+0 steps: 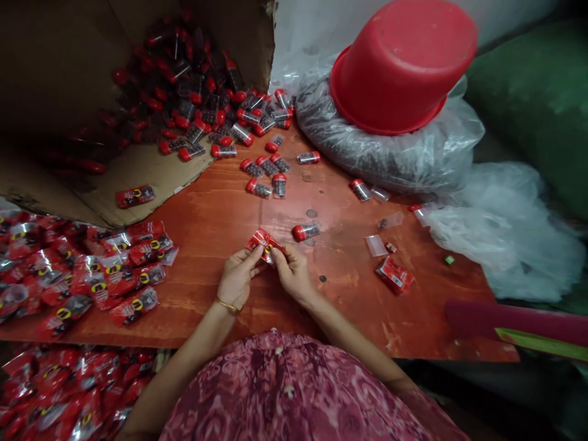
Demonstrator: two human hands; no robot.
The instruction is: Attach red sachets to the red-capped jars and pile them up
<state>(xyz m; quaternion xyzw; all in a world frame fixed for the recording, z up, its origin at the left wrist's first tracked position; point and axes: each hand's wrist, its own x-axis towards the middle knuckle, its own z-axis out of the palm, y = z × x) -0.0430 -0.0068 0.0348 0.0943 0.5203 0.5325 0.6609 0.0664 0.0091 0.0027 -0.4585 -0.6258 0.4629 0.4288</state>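
Note:
My left hand (237,278) and my right hand (295,274) meet over the front of the table. Between their thumbs and fingers they pinch a small red printed plastic packet (261,237). Whether anything is inside it, I cannot tell. Just beyond my right hand lies a small clear bottle with a red cap (306,231), filled with dark pellets. Several more such bottles (266,165) lie in a loose group farther back. Filled red packets (133,305) are heaped to the left of my left hand.
An open cardboard box (179,196) at back left spills many capped bottles. An upturned red tub (404,67) rests on a bulging clear bag (390,156). On the right of the wooden table (349,318) lie a red packet stack (394,275) and crumpled plastic (514,233).

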